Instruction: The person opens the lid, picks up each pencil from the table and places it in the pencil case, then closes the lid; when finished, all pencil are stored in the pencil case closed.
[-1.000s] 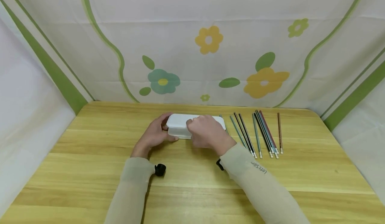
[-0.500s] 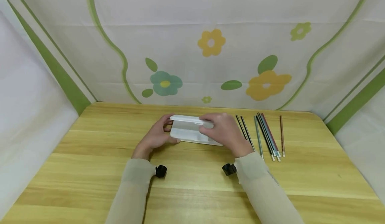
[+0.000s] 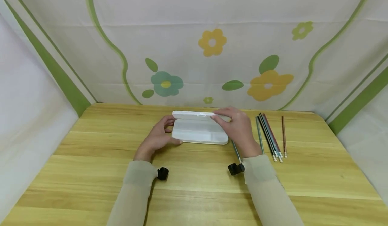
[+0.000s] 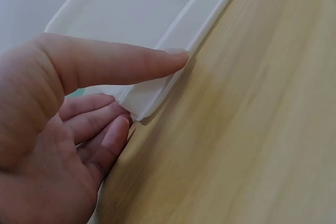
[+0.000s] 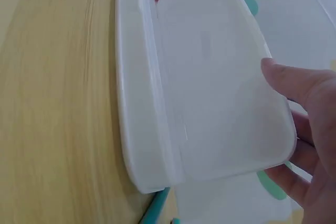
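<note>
A white plastic pencil case (image 3: pixel 198 132) lies on the wooden table, its lid (image 3: pixel 191 114) raised along the far side. The inside that shows is bare white. My left hand (image 3: pixel 156 136) holds the case at its left end; in the left wrist view the thumb (image 4: pixel 131 66) lies across the front edge and the other fingers are at the end wall. At the lid's right part, my right hand (image 3: pixel 240 130) pinches the free edge. The right wrist view has the thumb on the lid's inner side (image 5: pixel 220 87), the other fingers partly hidden behind it.
A teal pencil (image 3: pixel 236 151) lies near the case's right end, partly under the right hand. Farther right are several pencils in a bunch (image 3: pixel 269 136) and a brown pencil (image 3: pixel 283 136) by itself. A flowered cloth (image 3: pixel 188 51) hangs behind the table (image 3: pixel 194 192).
The case was closed with my right fist over it. The lid has swung up and back, and my right hand has moved right along its edge. My left hand has stayed at the left end.
</note>
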